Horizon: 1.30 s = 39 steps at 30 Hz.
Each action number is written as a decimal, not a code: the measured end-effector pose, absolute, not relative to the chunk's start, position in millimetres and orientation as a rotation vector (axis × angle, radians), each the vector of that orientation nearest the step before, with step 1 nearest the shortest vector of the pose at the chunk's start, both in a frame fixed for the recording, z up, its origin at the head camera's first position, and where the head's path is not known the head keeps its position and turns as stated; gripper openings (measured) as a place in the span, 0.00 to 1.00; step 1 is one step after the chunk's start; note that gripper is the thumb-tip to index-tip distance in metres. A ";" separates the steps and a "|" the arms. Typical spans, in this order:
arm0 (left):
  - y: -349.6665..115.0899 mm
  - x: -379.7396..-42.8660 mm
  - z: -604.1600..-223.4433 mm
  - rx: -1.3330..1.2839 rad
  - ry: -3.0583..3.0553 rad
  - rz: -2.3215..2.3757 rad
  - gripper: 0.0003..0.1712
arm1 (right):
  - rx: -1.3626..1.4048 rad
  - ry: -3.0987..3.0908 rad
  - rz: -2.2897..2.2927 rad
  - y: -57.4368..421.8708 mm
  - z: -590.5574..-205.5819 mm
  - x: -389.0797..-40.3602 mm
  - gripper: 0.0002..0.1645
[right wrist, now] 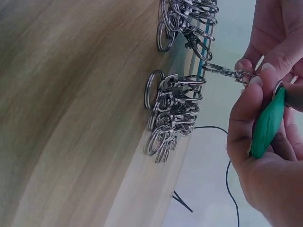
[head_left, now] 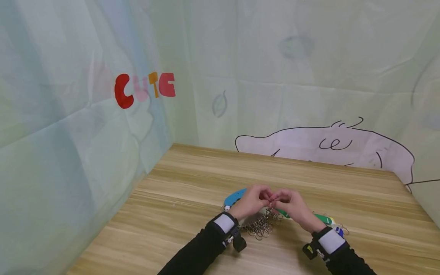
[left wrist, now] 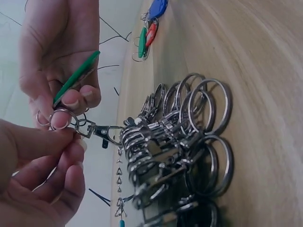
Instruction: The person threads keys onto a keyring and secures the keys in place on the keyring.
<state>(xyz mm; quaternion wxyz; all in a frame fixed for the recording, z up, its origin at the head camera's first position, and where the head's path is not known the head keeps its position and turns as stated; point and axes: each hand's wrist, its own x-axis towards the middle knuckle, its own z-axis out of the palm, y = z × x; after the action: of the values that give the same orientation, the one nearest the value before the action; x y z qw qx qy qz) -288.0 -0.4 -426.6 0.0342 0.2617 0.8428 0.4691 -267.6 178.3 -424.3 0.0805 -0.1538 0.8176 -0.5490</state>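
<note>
In the head view my left hand and right hand meet fingertip to fingertip above the table. With its thumb and fingers, the left hand pinches a split key ring at the end of a metal swivel clasp. The right hand holds a green key tag, and its fingertips touch the same ring. How far the tag's small loop is threaded on the ring is hidden by fingers. The clasp hangs toward a row of metal clasps and rings beneath the hands.
A curved blue piece lies behind the left hand, partly covered. Beyond the right wrist are more tags, among them a green tag and a blue tag. Printed cloth walls border the wooden table.
</note>
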 end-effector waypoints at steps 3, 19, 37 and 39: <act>0.3 -287.8 -426.8 0.779 2.586 1.478 0.09 | -0.446 2.458 -1.639 178.3 -423.9 -266.9 0.12; 0.5 -286.6 -426.8 0.766 2.561 1.474 0.09 | -0.470 2.449 -1.639 178.5 -423.7 -265.9 0.12; -1.4 -285.8 -424.1 0.558 2.448 1.592 0.09 | -0.567 2.422 -1.668 180.6 -426.3 -265.5 0.12; -2.2 -285.9 -424.4 0.543 2.443 1.612 0.09 | -0.583 2.416 -1.654 182.0 -426.0 -265.3 0.13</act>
<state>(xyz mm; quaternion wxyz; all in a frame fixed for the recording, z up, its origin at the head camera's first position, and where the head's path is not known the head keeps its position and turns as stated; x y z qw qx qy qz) -285.9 -2.2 -424.4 0.0822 0.1817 0.8179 0.5397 -265.3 182.0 -426.0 0.0783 -0.1946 0.8068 -0.5523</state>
